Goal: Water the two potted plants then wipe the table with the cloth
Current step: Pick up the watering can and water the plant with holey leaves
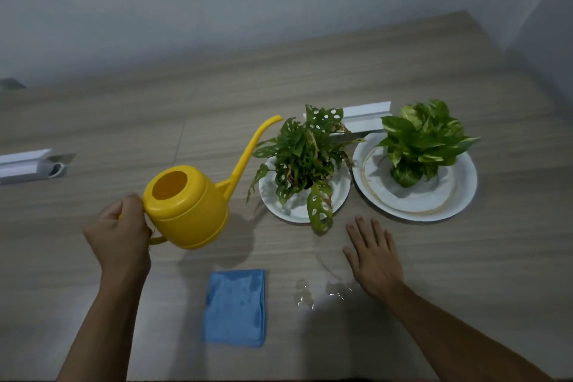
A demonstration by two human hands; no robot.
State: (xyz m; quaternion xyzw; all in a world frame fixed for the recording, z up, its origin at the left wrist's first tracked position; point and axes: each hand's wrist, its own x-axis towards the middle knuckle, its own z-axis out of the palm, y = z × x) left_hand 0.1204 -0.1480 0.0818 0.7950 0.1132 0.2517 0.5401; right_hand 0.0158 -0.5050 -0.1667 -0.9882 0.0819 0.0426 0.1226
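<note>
Yellow plastic watering can, handle pinched in your left hand; right hand spread flat. Overshoot the holey-leaved plant and the bench floods.

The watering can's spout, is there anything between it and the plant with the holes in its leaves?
Nothing visible. The left hand holds the watering can off the table, and its spout tip is next to the holey plant with only air between. The right hand lies flat, nearer the person.
</note>
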